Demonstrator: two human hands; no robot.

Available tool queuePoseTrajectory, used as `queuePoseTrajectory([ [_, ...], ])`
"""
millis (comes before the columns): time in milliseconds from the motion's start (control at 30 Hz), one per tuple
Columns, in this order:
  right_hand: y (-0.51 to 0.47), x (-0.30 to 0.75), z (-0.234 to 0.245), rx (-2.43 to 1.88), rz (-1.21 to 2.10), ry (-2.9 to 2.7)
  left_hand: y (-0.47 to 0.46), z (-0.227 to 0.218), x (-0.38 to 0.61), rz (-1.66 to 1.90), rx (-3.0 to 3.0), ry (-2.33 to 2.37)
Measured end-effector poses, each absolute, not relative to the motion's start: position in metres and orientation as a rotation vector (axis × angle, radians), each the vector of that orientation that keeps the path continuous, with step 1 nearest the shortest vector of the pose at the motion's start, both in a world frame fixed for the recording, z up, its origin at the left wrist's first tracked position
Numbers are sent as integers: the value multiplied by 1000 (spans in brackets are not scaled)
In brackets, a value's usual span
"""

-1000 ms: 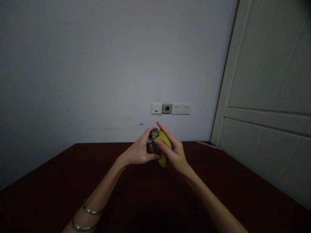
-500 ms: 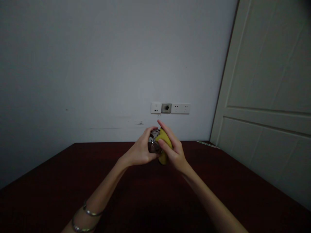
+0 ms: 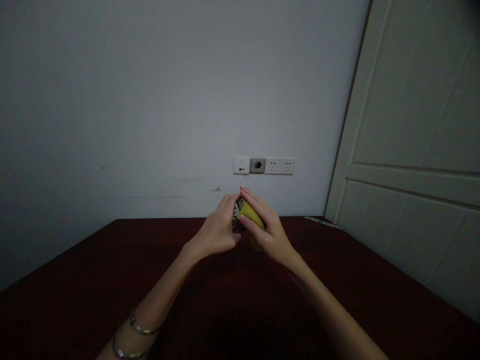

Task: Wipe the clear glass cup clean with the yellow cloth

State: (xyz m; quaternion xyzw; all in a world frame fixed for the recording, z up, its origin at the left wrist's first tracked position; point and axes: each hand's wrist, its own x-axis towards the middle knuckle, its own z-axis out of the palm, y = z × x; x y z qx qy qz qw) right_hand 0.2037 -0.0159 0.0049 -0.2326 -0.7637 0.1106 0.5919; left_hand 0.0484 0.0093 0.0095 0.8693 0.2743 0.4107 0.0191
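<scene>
Dim room, pale wall [image 3: 168, 100] ahead. I log a shiny transparent object [image 3: 236, 223] held above the dark red desk [image 3: 225, 310], yellow cloth [image 3: 252, 213] against its right side. Left hand [image 3: 216, 232] curls round the object; right hand [image 3: 273, 237] pinches the cloth. Change: both now meet at the top, hiding more of the object; I judge the wrap closer. Wall sockets [image 3: 279, 166] and panelled door [image 3: 408, 125] beyond.

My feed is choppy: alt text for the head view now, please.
The left hand holds a shiny object, mostly hidden, and the right hand holds a yellow cloth-like piece against it, above a dark red table. Two metal bangles ring the left forearm. Behind is a pale wall with sockets; a panelled door is at right.
</scene>
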Motion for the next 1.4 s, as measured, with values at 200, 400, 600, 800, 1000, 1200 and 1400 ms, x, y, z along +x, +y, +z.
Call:
queuePoseTrajectory([
  [200, -10, 204, 5, -699, 518, -1543, 5, 13, 49, 1168, 2810, 901],
  [400, -15, 203, 3, -533, 279, -1768, 5, 16, 45, 1211, 2791, 967],
  [600, -5, 204, 3, -637, 557, -1486, 2, 15, 47, 1140, 2827, 881],
  [800, -9, 207, 5, -610, 588, -1463, -1, 16, 52, 1226, 2615, 796],
  [1000, -30, 204, 9, -446, 177, -1735, -4, 21, 51, 1207, 2288, 770],
  [1200, -24, 203, 14, -564, 631, -1484, -11, 26, 44, 1172, 2374, 740],
  [1400, -31, 202, 15, -523, 371, -1637, -9, 27, 44, 1168, 2389, 778],
])
